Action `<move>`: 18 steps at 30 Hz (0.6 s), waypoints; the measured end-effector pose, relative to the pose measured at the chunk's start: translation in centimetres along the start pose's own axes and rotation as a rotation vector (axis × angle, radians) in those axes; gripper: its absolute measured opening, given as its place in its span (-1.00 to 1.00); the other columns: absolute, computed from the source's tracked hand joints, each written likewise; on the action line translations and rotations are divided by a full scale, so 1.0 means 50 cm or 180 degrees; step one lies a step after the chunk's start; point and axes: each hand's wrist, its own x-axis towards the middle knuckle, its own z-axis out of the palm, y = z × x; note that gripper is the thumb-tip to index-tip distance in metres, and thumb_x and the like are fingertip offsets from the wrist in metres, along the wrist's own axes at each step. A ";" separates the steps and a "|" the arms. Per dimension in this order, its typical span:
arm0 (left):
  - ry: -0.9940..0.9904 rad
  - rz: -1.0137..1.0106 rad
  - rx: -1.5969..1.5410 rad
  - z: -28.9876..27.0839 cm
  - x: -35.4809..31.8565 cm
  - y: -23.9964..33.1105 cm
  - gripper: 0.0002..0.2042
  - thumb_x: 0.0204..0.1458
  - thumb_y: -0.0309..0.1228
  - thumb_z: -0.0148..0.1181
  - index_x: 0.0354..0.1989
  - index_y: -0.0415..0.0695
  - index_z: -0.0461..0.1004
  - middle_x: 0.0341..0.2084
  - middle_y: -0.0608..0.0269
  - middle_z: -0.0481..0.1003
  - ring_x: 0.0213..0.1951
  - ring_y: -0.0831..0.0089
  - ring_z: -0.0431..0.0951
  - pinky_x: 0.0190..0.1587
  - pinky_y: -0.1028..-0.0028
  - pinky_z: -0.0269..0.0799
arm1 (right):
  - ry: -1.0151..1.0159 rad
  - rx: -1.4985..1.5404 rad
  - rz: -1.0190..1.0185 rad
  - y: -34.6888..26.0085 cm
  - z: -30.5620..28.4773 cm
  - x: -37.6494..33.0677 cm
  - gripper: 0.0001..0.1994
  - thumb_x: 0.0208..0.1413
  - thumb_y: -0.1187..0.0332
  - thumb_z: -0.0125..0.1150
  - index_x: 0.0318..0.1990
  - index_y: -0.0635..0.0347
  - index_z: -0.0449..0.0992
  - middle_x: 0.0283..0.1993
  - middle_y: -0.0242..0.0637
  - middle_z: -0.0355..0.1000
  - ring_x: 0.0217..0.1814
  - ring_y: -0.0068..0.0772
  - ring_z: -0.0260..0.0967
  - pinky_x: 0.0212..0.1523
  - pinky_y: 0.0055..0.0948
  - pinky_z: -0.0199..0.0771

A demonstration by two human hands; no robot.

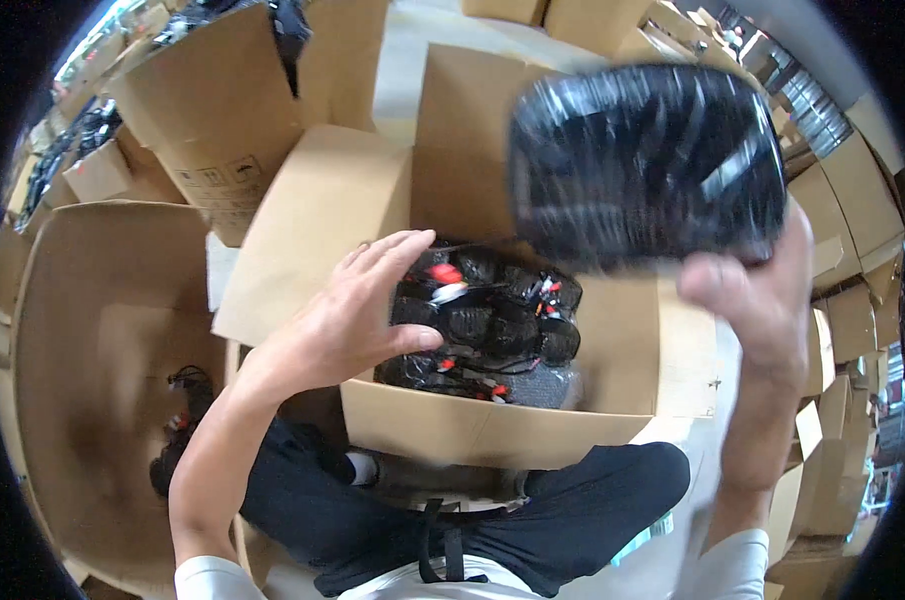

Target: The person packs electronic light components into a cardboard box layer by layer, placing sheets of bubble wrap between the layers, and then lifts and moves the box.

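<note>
A bulky block wrapped in shiny black plastic film (pixel 653 165) is held up at the upper right, blurred by motion. My right hand (pixel 758 290) grips it at its lower right corner, thumb in front and the other fingers mostly hidden behind it. Below stands an open cardboard box (pixel 503 430) with several smaller black wrapped bundles (pixel 473 325) packed inside, red and white connectors showing among them. Over the left side of that box my left hand (pixel 348 315) is spread, fingers and thumb apart, with nothing in it.
At the left, a large open carton (pixel 113 330) has a few black cabled pieces (pixel 185 420) at its bottom. Another tall carton (pixel 218 110) rises behind it. Stacked cardboard boxes (pixel 853 300) line the right side. My knees (pixel 623 490) are close to the open box's near wall.
</note>
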 end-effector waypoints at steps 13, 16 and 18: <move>0.0364 -0.1006 -0.0029 -0.006 0.023 -0.078 -0.44 0.07 -0.32 0.30 0.24 -0.25 0.33 0.18 -0.12 0.39 0.28 0.04 0.33 0.32 0.25 0.19 | -0.1792 0.0837 0.2999 0.743 0.382 -0.105 -0.57 -0.03 0.45 0.48 0.00 0.23 0.46 -0.04 -0.17 0.53 -0.10 -0.33 0.49 -0.04 -0.25 0.52; 0.0436 -0.1111 0.0097 -0.023 0.009 -0.072 -0.41 0.03 -0.32 0.33 0.24 -0.25 0.33 0.18 -0.13 0.39 0.26 0.02 0.36 0.29 0.26 0.23 | -0.1242 0.2158 0.3294 0.888 0.489 -0.211 -0.56 0.03 0.32 0.47 0.02 0.22 0.44 -0.08 -0.28 0.52 -0.16 -0.31 0.46 -0.15 -0.27 0.49; 0.0420 -0.1039 0.0122 -0.029 -0.004 -0.082 -0.40 0.00 -0.34 0.35 0.24 -0.24 0.34 0.17 -0.11 0.39 0.24 0.03 0.39 0.27 0.26 0.26 | -0.1321 0.2304 0.3793 0.890 0.535 -0.263 -0.51 0.04 0.25 0.47 0.06 0.24 0.42 -0.10 -0.29 0.51 -0.15 -0.30 0.44 -0.11 -0.25 0.47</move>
